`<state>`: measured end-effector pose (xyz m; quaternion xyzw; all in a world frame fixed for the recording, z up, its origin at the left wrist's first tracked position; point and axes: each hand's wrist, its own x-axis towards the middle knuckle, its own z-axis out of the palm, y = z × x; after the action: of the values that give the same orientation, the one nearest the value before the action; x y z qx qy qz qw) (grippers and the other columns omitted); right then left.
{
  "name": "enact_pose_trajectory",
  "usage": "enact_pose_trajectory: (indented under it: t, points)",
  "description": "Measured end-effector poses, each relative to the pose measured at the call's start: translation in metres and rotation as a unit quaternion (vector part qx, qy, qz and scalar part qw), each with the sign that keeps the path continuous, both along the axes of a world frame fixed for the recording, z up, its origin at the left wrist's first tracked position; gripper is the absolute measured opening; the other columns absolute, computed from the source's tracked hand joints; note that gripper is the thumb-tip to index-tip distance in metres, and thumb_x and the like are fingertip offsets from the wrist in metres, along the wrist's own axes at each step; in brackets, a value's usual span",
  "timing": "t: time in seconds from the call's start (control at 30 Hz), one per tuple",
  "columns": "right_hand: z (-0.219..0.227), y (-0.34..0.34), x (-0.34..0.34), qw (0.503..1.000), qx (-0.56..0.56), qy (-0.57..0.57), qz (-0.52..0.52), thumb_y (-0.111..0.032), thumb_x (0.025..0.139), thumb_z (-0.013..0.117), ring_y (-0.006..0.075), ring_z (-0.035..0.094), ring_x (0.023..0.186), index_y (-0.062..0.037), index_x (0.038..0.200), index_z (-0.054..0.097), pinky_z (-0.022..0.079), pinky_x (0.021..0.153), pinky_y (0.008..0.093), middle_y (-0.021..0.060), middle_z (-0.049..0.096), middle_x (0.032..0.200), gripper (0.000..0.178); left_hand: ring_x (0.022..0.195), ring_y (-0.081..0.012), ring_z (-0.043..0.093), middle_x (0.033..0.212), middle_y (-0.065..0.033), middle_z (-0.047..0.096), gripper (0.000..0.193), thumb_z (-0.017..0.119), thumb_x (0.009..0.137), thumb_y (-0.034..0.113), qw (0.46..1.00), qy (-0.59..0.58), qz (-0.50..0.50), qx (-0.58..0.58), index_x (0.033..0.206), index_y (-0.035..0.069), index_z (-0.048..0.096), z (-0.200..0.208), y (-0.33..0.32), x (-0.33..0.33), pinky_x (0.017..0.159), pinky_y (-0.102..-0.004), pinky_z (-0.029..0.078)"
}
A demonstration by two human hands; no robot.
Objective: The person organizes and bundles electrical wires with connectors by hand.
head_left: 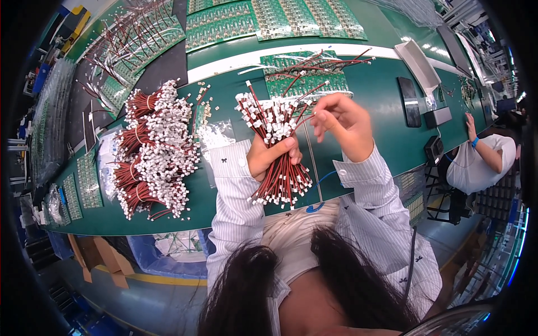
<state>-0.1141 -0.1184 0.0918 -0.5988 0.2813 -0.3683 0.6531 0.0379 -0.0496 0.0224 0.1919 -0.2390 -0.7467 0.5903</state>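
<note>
My left hand (272,154) is wrapped around the middle of a thick bundle of red-and-black wires (283,182), which have white connectors at both ends. The bundle stands almost upright over the green table (224,221), its upper connectors fanned out. To the upper right of it, my right hand (350,126) has its thumb and forefinger pinched together on what looks like one thin wire (304,119) at the bundle's edge. Behind the bundle lies a green circuit board panel (274,81), with several loose wires (325,66) across it.
Several tied wire bundles (137,134) are stacked at the left. Farther back are more circuit board panels (218,28). Toward the right lie a black phone-like slab (409,102) and a grey tray (417,67). Another person's hand (471,126) rests at the table's far right.
</note>
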Motion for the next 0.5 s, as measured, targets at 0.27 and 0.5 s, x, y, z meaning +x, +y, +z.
enact_pose_trajectory:
  t: [0.27, 0.5]
  points:
    - [-0.002, 0.006, 0.005, 0.993, -0.098, 0.059, 0.032, -0.002, 0.081, 0.049, 0.0102, 0.055, 0.060, 0.0050, 0.086, 0.057, 0.046, 0.054, 0.0207, 0.0077, 0.057, 0.071, 0.011, 0.056, -0.0168, 0.050, 0.063, -0.0075, 0.048, 0.018, 0.053, 0.079, 0.008, 1.000, -0.018, 0.008, 0.013, 0.090, 0.001, 0.041, 0.003, 0.000, -0.002, 0.055, -0.0310, 0.043]
    - [0.017, 0.002, -0.006, 0.967, -0.122, -0.127, -0.181, -0.008, 0.085, 0.047, 0.0170, 0.058, 0.061, 0.0072, 0.087, 0.054, 0.050, 0.055, 0.0267, 0.0128, 0.057, 0.072, 0.016, 0.057, -0.0166, 0.048, 0.064, -0.0064, 0.046, 0.016, 0.048, 0.084, 0.014, 0.998, 0.059, 0.018, -0.008, 0.091, 0.003, 0.039, -0.006, -0.001, 0.002, 0.057, -0.0318, 0.040]
